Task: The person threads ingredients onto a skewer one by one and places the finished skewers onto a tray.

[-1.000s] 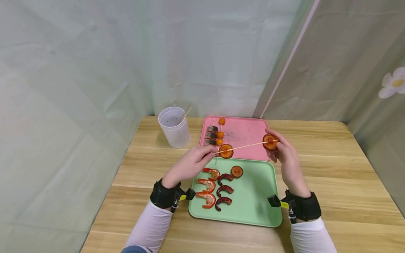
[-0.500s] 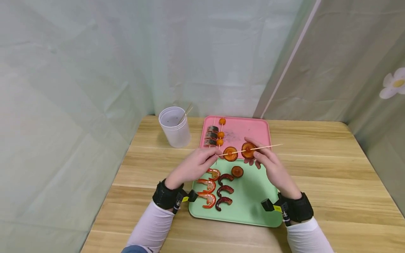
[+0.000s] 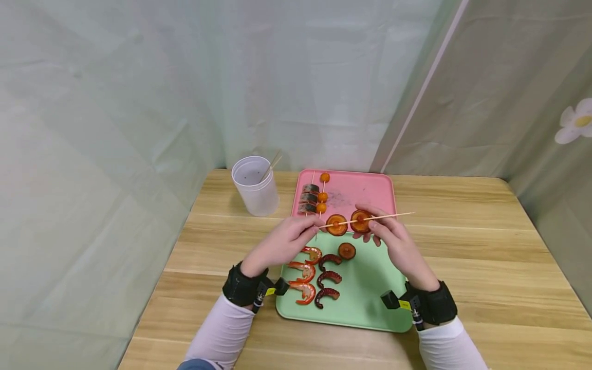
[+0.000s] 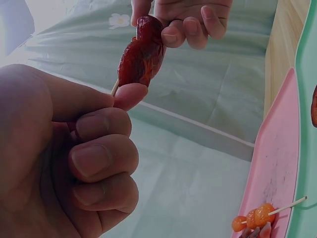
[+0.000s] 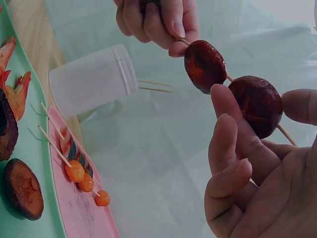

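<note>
Head view: one thin wooden skewer (image 3: 403, 214), bare tip pointing right, runs crosswise through two round brown mushroom caps (image 3: 336, 230) above green (image 3: 365, 308) and pink (image 3: 365, 187) trays. Left hand (image 3: 288, 239) pinches its left end; right hand (image 3: 399, 244) grips the right cap. Yellow wrist labels (image 3: 404, 304) are illegible. On green: three orange shrimp (image 3: 308, 272), three dark-red tentacles (image 3: 330, 275), one cap (image 3: 347, 251).

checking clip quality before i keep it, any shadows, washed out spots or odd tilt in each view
Head view: a soft shadow on the green tray; left wrist view: upper left corner washed out, faint sheen on the skewered mushroom pieces; right wrist view: bright upper right corner, plus a tilt that makes the white container look laid sideways.
</note>
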`<state>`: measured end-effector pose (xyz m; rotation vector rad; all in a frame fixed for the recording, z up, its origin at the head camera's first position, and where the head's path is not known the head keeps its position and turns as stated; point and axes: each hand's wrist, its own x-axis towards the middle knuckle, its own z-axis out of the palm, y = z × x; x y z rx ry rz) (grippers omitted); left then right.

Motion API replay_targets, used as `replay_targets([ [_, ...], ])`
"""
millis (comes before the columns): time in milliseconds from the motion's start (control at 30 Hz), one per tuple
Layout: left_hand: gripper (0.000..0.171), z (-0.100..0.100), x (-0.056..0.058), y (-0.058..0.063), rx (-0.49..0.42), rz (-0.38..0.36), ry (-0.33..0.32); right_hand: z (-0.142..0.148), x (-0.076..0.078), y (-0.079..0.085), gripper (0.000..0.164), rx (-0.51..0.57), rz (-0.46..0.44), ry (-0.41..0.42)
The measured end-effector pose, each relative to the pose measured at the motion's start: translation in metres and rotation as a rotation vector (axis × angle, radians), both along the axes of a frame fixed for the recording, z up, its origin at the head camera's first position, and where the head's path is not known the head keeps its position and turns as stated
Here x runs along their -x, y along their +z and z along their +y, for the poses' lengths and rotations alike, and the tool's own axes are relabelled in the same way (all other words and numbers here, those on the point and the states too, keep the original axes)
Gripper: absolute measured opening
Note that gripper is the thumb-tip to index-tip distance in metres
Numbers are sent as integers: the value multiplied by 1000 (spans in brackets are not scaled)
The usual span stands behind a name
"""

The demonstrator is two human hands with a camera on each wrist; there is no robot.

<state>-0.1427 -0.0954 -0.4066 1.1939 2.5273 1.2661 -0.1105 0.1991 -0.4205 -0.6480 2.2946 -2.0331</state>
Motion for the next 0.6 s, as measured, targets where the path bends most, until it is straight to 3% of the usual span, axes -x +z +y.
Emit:
replay_targets([
  [433,25,-4,0,3,-48,8,35,-1,3,-1,41,-37,21,-8],
  [600,26,-6,0,5,-60,13,58,-1,5,-2,49,-85,37,-12],
])
